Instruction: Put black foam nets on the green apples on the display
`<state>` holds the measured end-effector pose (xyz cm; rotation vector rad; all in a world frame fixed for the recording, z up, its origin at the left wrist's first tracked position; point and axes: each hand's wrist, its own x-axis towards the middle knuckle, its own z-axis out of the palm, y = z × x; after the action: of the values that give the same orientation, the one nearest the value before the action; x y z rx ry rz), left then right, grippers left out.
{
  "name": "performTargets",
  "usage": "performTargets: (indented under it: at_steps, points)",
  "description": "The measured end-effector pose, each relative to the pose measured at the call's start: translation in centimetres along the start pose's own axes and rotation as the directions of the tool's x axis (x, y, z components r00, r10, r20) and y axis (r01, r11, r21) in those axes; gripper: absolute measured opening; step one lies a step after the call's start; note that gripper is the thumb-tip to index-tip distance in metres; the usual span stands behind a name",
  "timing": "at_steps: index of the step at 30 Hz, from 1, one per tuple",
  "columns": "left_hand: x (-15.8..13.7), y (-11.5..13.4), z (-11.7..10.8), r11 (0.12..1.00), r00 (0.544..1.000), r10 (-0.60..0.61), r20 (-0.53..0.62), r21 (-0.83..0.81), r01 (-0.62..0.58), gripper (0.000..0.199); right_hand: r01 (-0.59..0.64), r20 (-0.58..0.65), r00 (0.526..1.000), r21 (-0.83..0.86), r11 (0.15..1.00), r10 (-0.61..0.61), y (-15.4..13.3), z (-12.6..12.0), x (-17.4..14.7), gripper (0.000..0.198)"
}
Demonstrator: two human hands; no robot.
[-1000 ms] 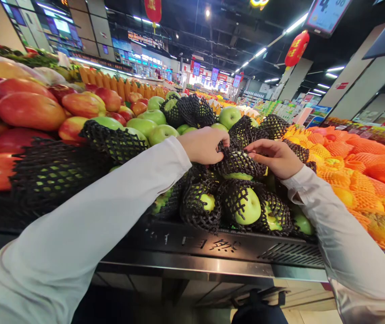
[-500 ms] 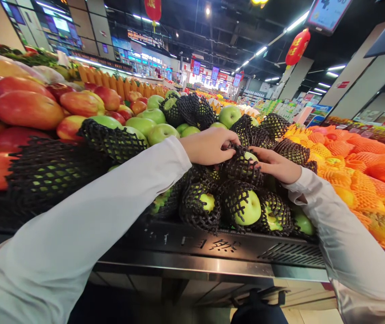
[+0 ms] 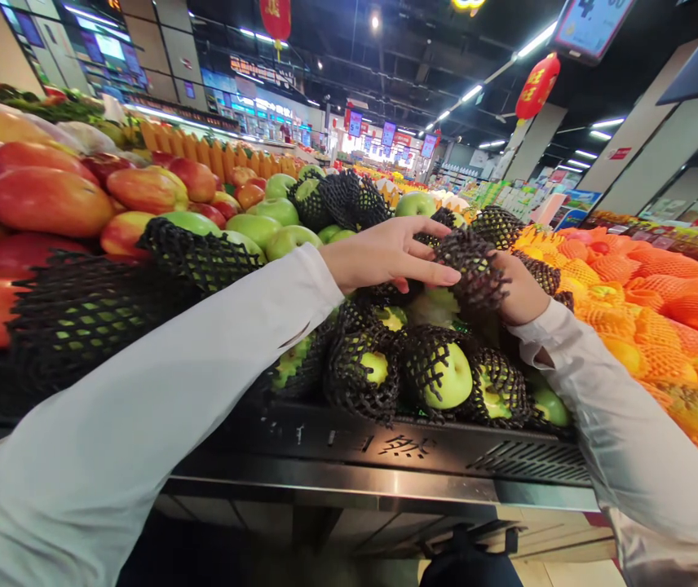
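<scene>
My right hand (image 3: 523, 292) grips a green apple in a black foam net (image 3: 474, 271), lifted off the pile and blurred by motion. Only the dark net shows on its near side. My left hand (image 3: 382, 254) is open, fingers stretched out; its index fingertip is at the net's left side, and I cannot tell whether it touches. Directly below, a netted green apple (image 3: 456, 379) faces me with bare skin showing. More netted apples sit beside it, such as one (image 3: 375, 368) to its left. Bare green apples (image 3: 291, 241) lie behind my left wrist.
Red and yellow mangoes or similar fruit (image 3: 49, 200) are heaped at left. Oranges in orange foam nets (image 3: 691, 408) lie at right. A dark display ledge with a metal edge (image 3: 349, 479) runs along the front. A hanging price sign (image 3: 594, 24) is overhead.
The netted apple has come up and to the right in my right hand, which has turned around it. My left hand's fingers have opened from their grip on the net and stretched out.
</scene>
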<state>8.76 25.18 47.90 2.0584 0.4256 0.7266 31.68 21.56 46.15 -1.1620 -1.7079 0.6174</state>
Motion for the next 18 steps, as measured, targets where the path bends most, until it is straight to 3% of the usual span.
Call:
performTargets:
  at_steps: [3, 5, 8, 13, 18]
  points:
    - [-0.1, 0.3, 0.0, 0.998, 1.0, 0.011, 0.003, -0.068, -0.01, 0.054, 0.036, -0.176, 0.984, 0.132, 0.991, -0.013, 0.2, 0.2, 0.5, 0.054]
    - [-0.1, 0.3, 0.0, 0.996, 0.999, 0.008, 0.031, -0.094, -0.005, 0.041, 0.015, -0.217, 0.976, 0.205, 0.979, 0.031, 0.2, 0.5, 0.6, 0.055]
    - [-0.2, 0.2, 0.1, 0.992, 0.998, 0.017, 0.059, -0.126, -0.01, 0.037, -0.011, -0.208, 0.976, 0.22, 0.975, 0.058, 0.0, 0.8, 0.4, 0.054]
    - [-0.2, 0.0, 0.5, 0.989, 0.996, 0.075, 0.051, -0.128, -0.068, 0.05, 0.099, -0.143, 0.986, 0.089, 0.991, -0.086, 0.7, 0.1, 0.1, 0.045]
    - [-0.1, 0.1, 0.4, 0.987, 0.988, 0.154, 0.033, -0.042, -0.153, 0.026, 0.164, -0.083, 0.984, 0.069, 0.984, -0.158, 2.5, -1.1, 0.7, 0.045]
